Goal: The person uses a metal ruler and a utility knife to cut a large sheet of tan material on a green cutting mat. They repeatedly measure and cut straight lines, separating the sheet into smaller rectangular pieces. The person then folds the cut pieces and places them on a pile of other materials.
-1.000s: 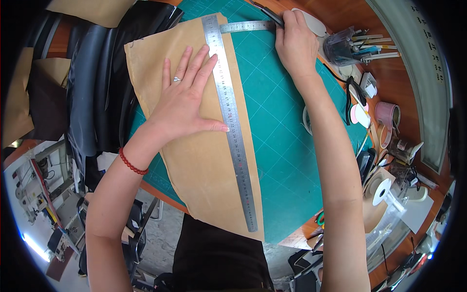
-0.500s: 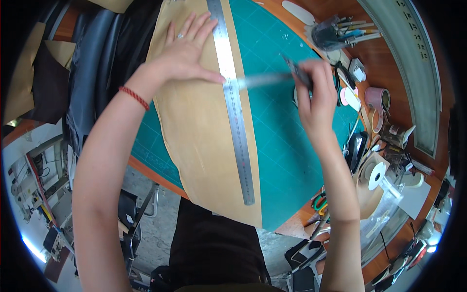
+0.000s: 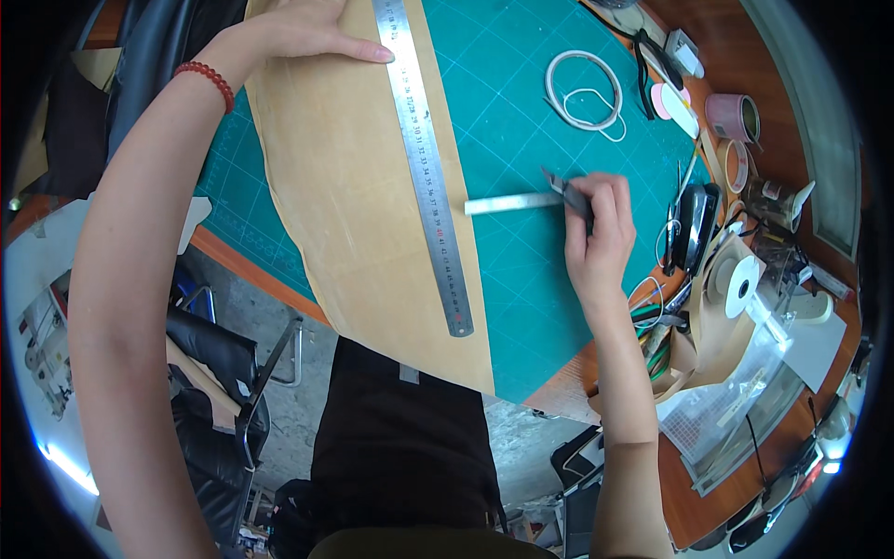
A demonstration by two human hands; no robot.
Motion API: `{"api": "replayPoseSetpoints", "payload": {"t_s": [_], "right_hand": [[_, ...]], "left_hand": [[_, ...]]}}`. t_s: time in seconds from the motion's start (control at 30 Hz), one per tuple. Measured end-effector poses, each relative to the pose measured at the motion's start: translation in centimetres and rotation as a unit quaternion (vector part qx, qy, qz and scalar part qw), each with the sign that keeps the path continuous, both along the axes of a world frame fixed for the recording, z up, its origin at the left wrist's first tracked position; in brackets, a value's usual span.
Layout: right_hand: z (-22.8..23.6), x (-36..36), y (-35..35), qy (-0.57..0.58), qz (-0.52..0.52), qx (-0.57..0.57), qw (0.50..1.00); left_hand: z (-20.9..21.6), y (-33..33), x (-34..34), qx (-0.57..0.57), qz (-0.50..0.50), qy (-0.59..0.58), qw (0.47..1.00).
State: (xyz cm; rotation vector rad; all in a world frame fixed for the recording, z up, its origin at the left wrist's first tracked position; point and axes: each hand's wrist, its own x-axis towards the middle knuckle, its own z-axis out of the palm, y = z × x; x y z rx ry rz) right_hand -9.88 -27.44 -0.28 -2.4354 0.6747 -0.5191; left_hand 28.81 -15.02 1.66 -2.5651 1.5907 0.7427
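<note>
A long steel ruler (image 3: 430,182) lies lengthwise on a large tan sheet (image 3: 345,196), leather-like, near its right edge. My left hand (image 3: 312,30) rests flat on the sheet at the top, its thumb stretched out to the ruler's left edge; the other fingers are mostly cut off by the picture's border. Over the green cutting mat (image 3: 531,298), my right hand (image 3: 603,224) is closed on a dark, pointed tool with a flat metal strip (image 3: 514,203). The strip reaches left, its tip at the sheet's right edge. My fingers hide the rest of that tool.
A coil of white cord (image 3: 584,90) sits on the mat's far right. Along the right lie a black stapler-like tool (image 3: 697,228), a pink tin (image 3: 731,116), a white spool (image 3: 742,284) and clear plastic bags (image 3: 722,401). Dark rolled material (image 3: 154,88) stands at far left.
The whole view has shifted, so the sheet and ruler sit higher and further left. My right hand has come nearer to me, and the strip's tip has drawn back from the ruler.
</note>
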Motion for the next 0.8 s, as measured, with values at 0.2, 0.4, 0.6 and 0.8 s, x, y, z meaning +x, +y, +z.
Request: {"api": "replayPoseSetpoints", "payload": {"t_s": [0.2, 0.4, 0.6, 0.8], "right_hand": [[-0.9, 1.6, -0.7, -0.004, 0.008, -0.027, 1.0], [-1.1, 2.1, -0.6, -0.001, 0.013, -0.034, 0.999], [-1.4, 2.3, -0.2, -0.014, -0.003, -0.044, 0.999], [-1.7, 2.4, 0.0, -0.026, -0.012, -0.058, 0.998]], "left_hand": [[-0.1, 0.1, -0.6, -0.035, -0.008, -0.015, 0.999], [-0.1, 0.5, -1.0, -0.053, -0.007, -0.021, 0.998], [-0.5, 0.5, -1.0, -0.054, -0.014, -0.037, 0.998], [-0.6, 0.7, -0.8, -0.059, -0.018, -0.038, 0.997]]}}
